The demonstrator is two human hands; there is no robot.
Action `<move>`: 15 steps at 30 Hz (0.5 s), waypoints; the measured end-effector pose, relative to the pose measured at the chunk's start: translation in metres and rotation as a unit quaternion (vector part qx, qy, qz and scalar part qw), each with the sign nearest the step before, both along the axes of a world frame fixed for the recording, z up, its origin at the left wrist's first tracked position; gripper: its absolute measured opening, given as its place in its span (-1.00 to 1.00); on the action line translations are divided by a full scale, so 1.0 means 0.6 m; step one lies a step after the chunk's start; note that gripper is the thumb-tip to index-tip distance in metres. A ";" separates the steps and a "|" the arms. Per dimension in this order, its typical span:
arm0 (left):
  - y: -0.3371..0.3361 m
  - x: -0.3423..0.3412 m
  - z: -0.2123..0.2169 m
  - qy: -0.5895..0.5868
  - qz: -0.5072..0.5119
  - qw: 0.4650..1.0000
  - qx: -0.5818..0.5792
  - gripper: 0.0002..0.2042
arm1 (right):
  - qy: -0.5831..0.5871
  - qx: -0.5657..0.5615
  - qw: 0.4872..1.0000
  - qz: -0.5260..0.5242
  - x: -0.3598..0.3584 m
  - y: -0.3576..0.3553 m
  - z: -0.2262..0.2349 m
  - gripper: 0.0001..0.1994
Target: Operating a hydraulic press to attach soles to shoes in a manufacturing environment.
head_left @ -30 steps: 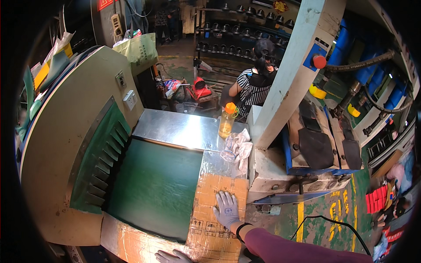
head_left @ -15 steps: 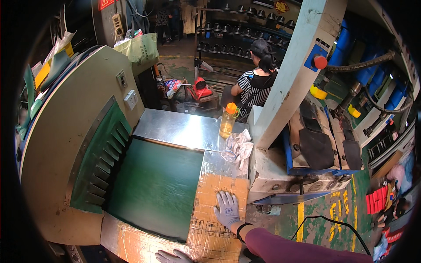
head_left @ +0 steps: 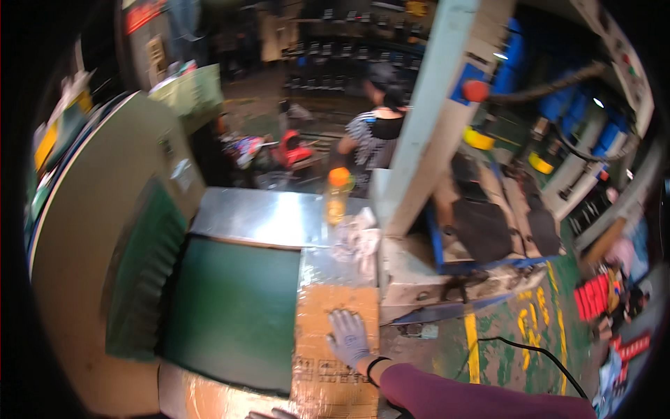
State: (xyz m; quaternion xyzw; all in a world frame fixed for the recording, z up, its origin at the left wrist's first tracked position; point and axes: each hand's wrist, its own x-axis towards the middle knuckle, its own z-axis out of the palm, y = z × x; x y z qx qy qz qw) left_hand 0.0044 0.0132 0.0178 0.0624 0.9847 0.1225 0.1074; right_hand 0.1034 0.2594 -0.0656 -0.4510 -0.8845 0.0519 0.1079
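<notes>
My right hand (head_left: pixel 349 336), in a grey glove, lies flat with spread fingers on the brown cardboard (head_left: pixel 328 387) covering the metal ledge. Only the gloved fingers of my left hand (head_left: pixel 276 414) show at the lower edge, stretched out on the near covered ledge; the rest is cut off. Neither hand holds anything. Left of my right hand is a green conveyor belt (head_left: pixel 230 314), bare where it shows. Beyond that hand, a crumpled pale cloth (head_left: pixel 357 244) and a yellowish bottle with an orange cap (head_left: pixel 336 202) rest on the ledge.
A beige machine housing with a green strip curtain (head_left: pixel 139 279) stands at the left. To the right are a pillar with a red button (head_left: pixel 475 91) and a machine with dark pads (head_left: pixel 481 227). A person (head_left: pixel 377 133) sits beyond the ledge. A black cable (head_left: pixel 537 353) crosses the floor.
The view has shifted and blurred, so the scene sits further left. My left hand now shows less at the lower edge. My right hand stays flat on the cardboard.
</notes>
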 end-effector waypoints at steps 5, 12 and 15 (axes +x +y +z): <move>-0.005 0.000 -0.012 0.013 -0.055 0.998 -0.037 -0.27 | 0.011 -0.025 0.999 0.026 -0.009 -0.009 0.012 -0.37; -0.030 -0.005 -0.026 0.039 -0.048 0.997 -0.051 -0.27 | 0.001 -0.029 1.000 0.007 0.003 -0.007 0.012 -0.38; -0.030 0.004 -0.038 0.046 -0.034 0.997 -0.048 -0.26 | 0.009 -0.022 1.000 0.008 0.002 -0.007 0.009 -0.38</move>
